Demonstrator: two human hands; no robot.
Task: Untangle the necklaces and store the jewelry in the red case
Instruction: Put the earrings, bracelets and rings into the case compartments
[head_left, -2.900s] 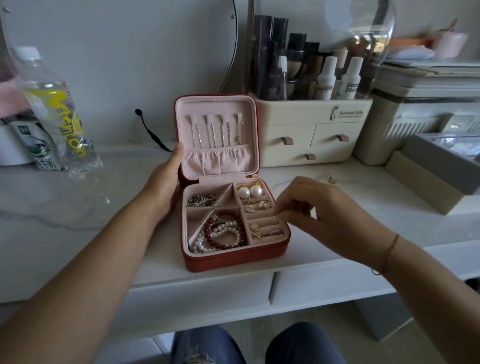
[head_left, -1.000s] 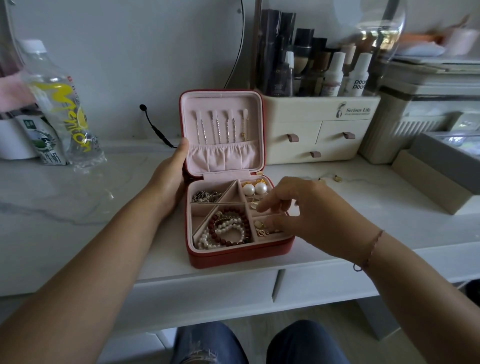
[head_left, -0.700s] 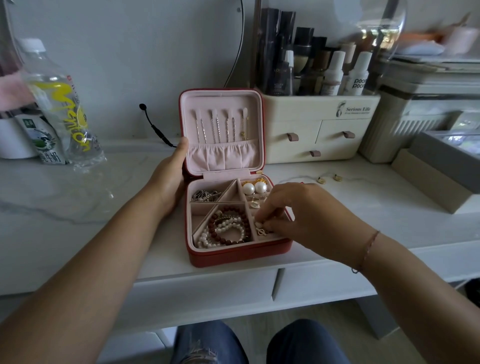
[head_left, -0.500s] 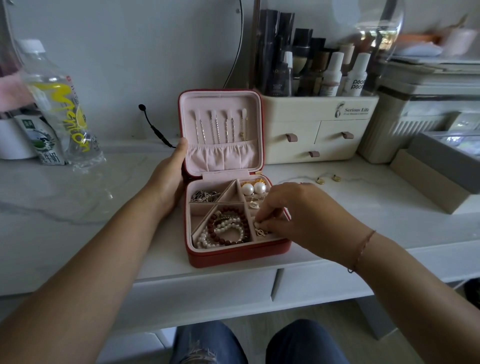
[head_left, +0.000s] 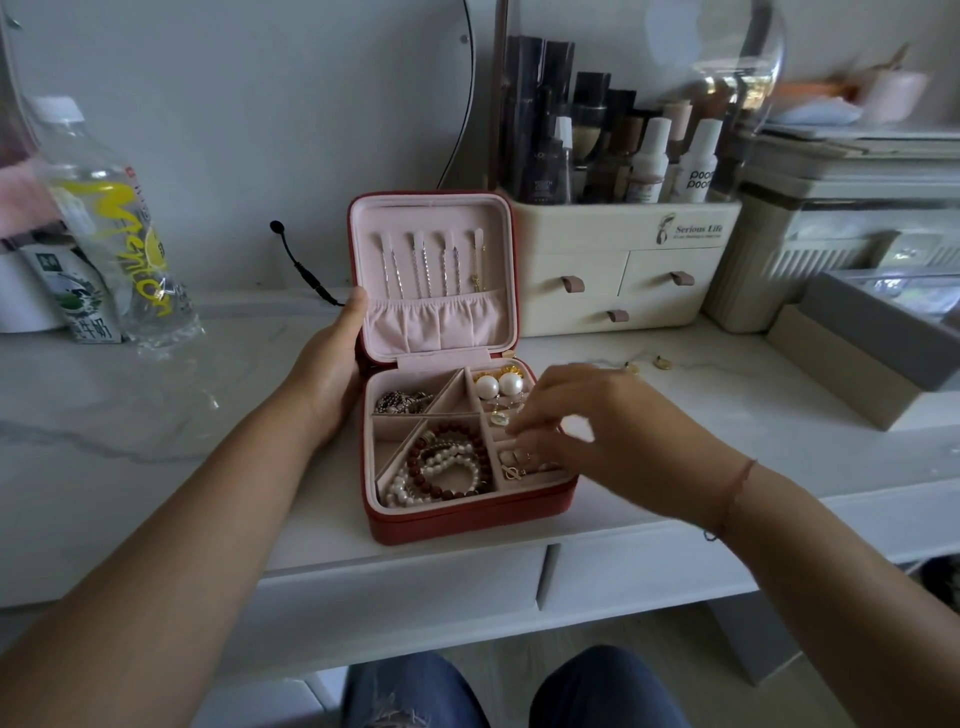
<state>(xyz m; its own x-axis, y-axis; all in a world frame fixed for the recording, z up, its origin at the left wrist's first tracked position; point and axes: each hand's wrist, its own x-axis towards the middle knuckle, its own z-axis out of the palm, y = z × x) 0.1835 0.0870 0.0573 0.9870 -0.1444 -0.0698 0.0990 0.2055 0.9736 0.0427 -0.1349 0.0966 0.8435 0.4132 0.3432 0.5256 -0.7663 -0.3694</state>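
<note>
1. The red case (head_left: 467, 522) stands open on the worktop (head_left: 130, 415), with its lid upright. The left hand (head_left: 332, 374) lies against the left wall of the case, thumb straight along the lid edge. As far as it shows, this grip is flat and not closed.
2. The right hand (head_left: 602, 431) hovers over the right compartments of the case. Its fingers are curled and blurred, so I cannot tell if this grip pinches a small piece or is empty.
3. Inside the case, the pearl earrings (head_left: 498, 385) sit at the back right and the bead bracelets (head_left: 447, 462) fill the front middle. A silver chain (head_left: 402, 401) is at the back left and small gold rings (head_left: 514, 470) at the front right. Thin necklaces (head_left: 423, 265) hang in the lid.
4. On the worktop to the right of the case lie two gold pendants (head_left: 662, 362); a very fine chain seems to run from them. I judge that this piece is not yet stored.
5. Such a chain is probably light, limp and slippery, and it knots easily. It is better to pinch it at the pendant or the clasp and lift it slowly, without dragging.
</note>
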